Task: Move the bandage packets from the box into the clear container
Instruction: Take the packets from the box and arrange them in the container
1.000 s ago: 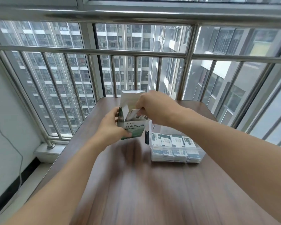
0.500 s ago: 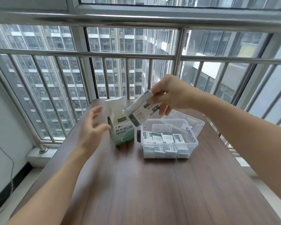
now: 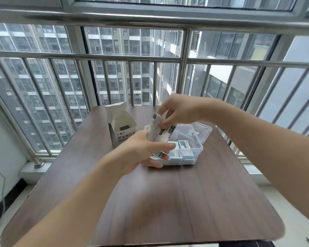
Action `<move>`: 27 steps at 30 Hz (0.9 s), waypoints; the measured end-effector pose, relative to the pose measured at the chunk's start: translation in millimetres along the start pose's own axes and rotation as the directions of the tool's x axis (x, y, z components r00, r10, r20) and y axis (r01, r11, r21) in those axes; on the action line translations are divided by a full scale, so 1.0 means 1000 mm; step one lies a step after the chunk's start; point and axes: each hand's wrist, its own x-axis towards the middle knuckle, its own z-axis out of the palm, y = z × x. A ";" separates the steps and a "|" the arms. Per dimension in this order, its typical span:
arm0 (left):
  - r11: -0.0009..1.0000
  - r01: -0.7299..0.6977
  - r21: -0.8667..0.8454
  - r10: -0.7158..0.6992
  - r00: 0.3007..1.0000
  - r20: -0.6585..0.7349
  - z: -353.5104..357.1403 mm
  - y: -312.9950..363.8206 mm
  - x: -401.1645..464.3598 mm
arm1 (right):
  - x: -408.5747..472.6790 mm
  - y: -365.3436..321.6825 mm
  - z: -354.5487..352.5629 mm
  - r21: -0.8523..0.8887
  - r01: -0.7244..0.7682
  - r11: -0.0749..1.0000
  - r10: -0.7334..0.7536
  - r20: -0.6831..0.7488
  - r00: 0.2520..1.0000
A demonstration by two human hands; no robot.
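Right hand (image 3: 177, 111) pinching top of bandage packet stack (image 3: 157, 131); left hand (image 3: 143, 152) gripping its lower end. Clear container (image 3: 196, 148) just beneath, open box (image 3: 120, 127) behind left hand.

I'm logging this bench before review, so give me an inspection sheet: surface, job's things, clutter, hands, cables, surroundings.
Surface: dark wood-grain table, set against a window railing.
Job's things: open bandage box standing upright beside the clear container; packets already lie in the container; a stack of bandage packets is held above it.
Clutter: nothing seen.
Hands: left hand holds the stack's lower end; right hand pinches its upper end.
Cables: a thin cable hangs along the wall at far left.
Surroundings: steel window bars, with high-rise buildings outside.
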 end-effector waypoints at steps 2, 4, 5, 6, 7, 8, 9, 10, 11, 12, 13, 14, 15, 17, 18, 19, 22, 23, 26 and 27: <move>0.997 0.008 0.071 -0.002 0.996 -0.090 0.013 -0.004 0.006 | 0.000 0.005 0.006 0.023 -0.058 0.998 0.059 -0.017 0.998; 0.983 0.004 0.182 0.027 0.986 -0.167 0.021 -0.008 0.011 | -0.001 0.009 0.011 0.072 -0.118 0.990 0.119 -0.010 0.993; 0.967 -0.012 0.254 0.061 0.981 -0.184 0.025 -0.010 0.013 | -0.002 0.011 0.012 0.103 -0.159 0.982 0.160 -0.004 0.987; 0.947 -0.030 0.321 0.097 0.976 -0.194 0.027 -0.012 0.014 | -0.002 0.011 0.013 0.144 -0.203 0.969 0.204 0.008 0.979; 0.925 -0.044 0.377 0.131 0.969 -0.208 0.029 -0.012 0.015 | -0.003 0.012 0.015 0.194 -0.241 0.951 0.241 0.023 0.970; 0.899 -0.060 0.435 0.174 0.958 -0.226 0.030 -0.012 0.016 | -0.005 0.012 0.016 0.254 -0.270 0.929 0.269 0.042 0.962; 0.861 -0.081 0.502 0.231 0.942 -0.244 0.031 -0.011 0.017 | -0.006 0.011 0.016 0.320 -0.291 0.902 0.285 0.066 0.956; 0.805 -0.091 0.586 0.290 0.922 -0.256 0.032 -0.010 0.019 | -0.008 0.011 0.016 0.398 -0.303 0.866 0.289 0.095 0.952; 0.740 -0.082 0.667 0.344 0.899 -0.271 0.033 -0.008 0.020 | -0.009 0.011 0.015 0.479 -0.308 0.822 0.282 0.127 0.951; 0.678 -0.052 0.733 0.384 0.875 -0.293 0.034 -0.006 0.020 | -0.009 0.012 0.013 0.548 -0.307 0.778 0.268 0.154 0.951; 0.626 -0.009 0.780 0.407 0.857 -0.317 0.034 -0.004 0.021 | -0.009 0.013 0.011 0.594 -0.296 0.748 0.251 0.160 0.955; 0.588 0.029 0.808 0.424 0.840 -0.339 0.035 -0.001 0.022 | -0.010 0.014 0.008 0.615 -0.271 0.740 0.232 0.144 0.962; 0.568 0.052 0.821 0.438 0.826 -0.355 0.036 0.001 0.024 | -0.009 0.014 0.006 0.620 -0.238 0.748 0.214 0.115 0.970; 0.570 0.041 0.821 0.466 0.807 -0.364 0.038 0.003 0.028 | -0.008 0.016 0.004 0.596 -0.190 0.780 0.189 0.066 0.980; 0.586 0.024 0.810 0.472 0.803 -0.365 0.038 0.005 0.032 | -0.005 0.018 0.003 0.573 -0.178 0.800 0.186 0.045 0.982; 0.622 0.011 0.783 0.454 0.810 -0.372 0.038 0.007 0.035 | -0.003 0.021 0.003 0.548 -0.171 0.819 0.187 0.028 0.982; 0.907 -0.019 0.422 0.193 0.907 -0.374 0.034 0.018 0.043 | 0.004 0.030 0.004 0.412 -0.122 0.903 0.152 -0.040 0.988; 0.972 0.015 0.233 0.059 0.951 -0.305 0.032 0.022 0.045 | 0.005 0.032 0.005 0.352 -0.090 0.932 0.121 -0.069 0.990; 0.985 0.149 -0.089 -0.152 0.988 -0.031 0.022 0.034 0.049 | 0.007 0.039 0.006 0.292 0.024 0.956 0.017 -0.138 0.990; 0.976 0.174 -0.128 -0.172 0.985 0.026 0.019 0.035 0.049 | 0.007 0.041 0.007 0.297 0.059 0.953 -0.012 -0.154 0.988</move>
